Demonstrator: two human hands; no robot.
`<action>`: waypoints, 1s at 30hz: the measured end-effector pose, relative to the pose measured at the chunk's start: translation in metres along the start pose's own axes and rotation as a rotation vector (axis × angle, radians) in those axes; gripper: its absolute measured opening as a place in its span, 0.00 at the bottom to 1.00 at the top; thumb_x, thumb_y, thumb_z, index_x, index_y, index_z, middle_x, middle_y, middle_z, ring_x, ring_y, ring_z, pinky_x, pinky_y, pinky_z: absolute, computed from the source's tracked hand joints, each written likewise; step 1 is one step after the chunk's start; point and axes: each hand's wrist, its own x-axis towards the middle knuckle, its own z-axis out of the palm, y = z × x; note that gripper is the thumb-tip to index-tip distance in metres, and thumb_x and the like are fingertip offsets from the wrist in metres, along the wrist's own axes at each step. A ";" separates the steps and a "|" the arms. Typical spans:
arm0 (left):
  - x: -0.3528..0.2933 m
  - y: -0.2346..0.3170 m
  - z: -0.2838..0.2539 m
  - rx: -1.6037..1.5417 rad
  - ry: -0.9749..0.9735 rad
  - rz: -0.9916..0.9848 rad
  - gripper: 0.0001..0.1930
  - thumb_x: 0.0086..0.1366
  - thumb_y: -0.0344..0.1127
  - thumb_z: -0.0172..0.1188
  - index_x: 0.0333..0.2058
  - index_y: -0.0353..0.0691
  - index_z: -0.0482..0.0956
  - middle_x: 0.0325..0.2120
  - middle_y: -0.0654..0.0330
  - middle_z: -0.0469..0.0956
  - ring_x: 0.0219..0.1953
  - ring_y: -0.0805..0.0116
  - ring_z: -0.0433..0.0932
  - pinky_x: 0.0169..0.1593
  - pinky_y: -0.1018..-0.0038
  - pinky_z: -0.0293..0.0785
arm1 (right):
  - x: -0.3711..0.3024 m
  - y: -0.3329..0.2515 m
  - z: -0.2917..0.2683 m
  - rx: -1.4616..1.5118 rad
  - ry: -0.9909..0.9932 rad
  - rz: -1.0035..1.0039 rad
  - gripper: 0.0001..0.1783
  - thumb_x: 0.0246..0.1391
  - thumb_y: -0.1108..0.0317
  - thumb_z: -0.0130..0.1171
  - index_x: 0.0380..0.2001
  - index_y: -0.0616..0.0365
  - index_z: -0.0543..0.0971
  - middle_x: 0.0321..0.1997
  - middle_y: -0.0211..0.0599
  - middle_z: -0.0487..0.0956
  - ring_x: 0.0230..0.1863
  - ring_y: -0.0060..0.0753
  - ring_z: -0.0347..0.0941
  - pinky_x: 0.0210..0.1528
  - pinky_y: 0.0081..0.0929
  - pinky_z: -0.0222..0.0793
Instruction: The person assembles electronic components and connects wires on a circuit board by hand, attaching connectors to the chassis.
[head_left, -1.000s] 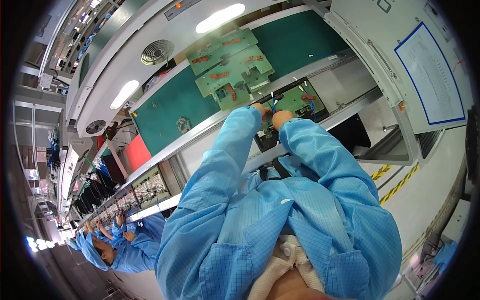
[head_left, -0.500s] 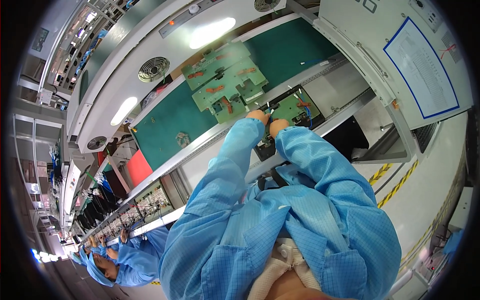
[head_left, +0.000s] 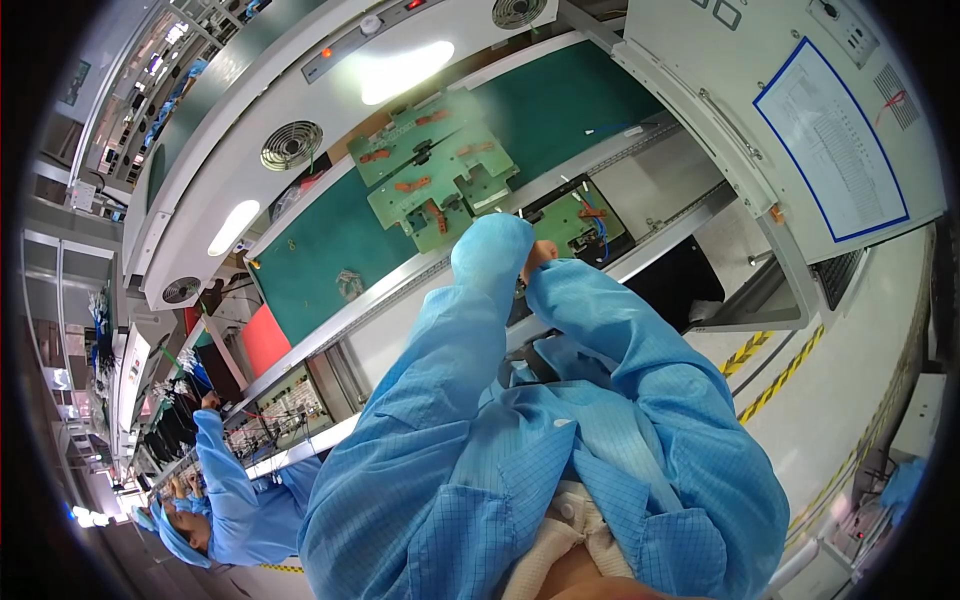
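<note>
Factory benches run through the room under a long white hood (head_left: 340, 105) with lit lamps. At far left, a co-worker in blue (head_left: 255, 520) leans at the line, one hand raised. Next comes a red panel (head_left: 265, 340), then the workbench's green mat (head_left: 310, 250), with a small clear packet (head_left: 349, 285) near its front edge. Flat green boards (head_left: 430, 165) with orange clips (head_left: 411, 184) lie from the mat's far edge to its front edge. Below them, the left sleeve (head_left: 492, 245) hides the left hand, so I cannot tell its state. Just beside it, the right hand (head_left: 541, 256) has bent fingers over the left end of a black tray (head_left: 621, 245); whether they pinch anything is unclear. Inside the tray sits a wired board (head_left: 560, 222), blue wires (head_left: 602, 240) near its right edge. At right stands a white cabinet (head_left: 715, 60) bearing a blue-edged sheet (head_left: 835, 140).
</note>
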 end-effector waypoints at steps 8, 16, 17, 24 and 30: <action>0.011 0.004 -0.005 0.202 -0.066 0.159 0.16 0.55 0.45 0.57 0.37 0.43 0.82 0.38 0.54 0.79 0.42 0.53 0.78 0.43 0.63 0.75 | 0.029 0.004 0.004 0.048 -0.098 0.059 0.15 0.44 0.50 0.55 0.35 0.41 0.78 0.32 0.26 0.78 0.31 0.33 0.76 0.32 0.42 0.72; -0.009 0.000 0.000 0.131 0.184 0.119 0.13 0.57 0.36 0.53 0.37 0.40 0.81 0.36 0.52 0.80 0.40 0.53 0.79 0.41 0.62 0.76 | 0.022 0.011 0.000 0.090 -0.177 0.055 0.12 0.41 0.57 0.59 0.33 0.43 0.80 0.33 0.25 0.79 0.32 0.33 0.77 0.26 0.43 0.71; -0.012 -0.003 0.001 0.154 0.195 0.169 0.13 0.58 0.35 0.51 0.38 0.40 0.81 0.36 0.51 0.80 0.40 0.52 0.79 0.42 0.61 0.75 | 0.021 0.011 0.001 0.098 -0.192 0.054 0.12 0.41 0.58 0.59 0.33 0.43 0.80 0.33 0.25 0.79 0.32 0.33 0.77 0.25 0.43 0.71; -0.036 0.002 -0.008 0.217 0.168 0.254 0.14 0.63 0.36 0.44 0.45 0.38 0.71 0.30 0.51 0.79 0.34 0.53 0.80 0.33 0.60 0.76 | 0.005 0.019 0.021 0.039 0.208 0.125 0.12 0.46 0.61 0.54 0.35 0.45 0.80 0.33 0.27 0.81 0.32 0.33 0.79 0.26 0.40 0.71; -0.030 -0.018 0.010 0.427 0.268 0.533 0.11 0.62 0.35 0.48 0.42 0.38 0.69 0.28 0.54 0.78 0.31 0.54 0.80 0.29 0.61 0.75 | -0.069 0.047 0.022 0.445 0.655 0.017 0.15 0.53 0.56 0.49 0.28 0.52 0.80 0.25 0.38 0.80 0.31 0.42 0.77 0.36 0.41 0.64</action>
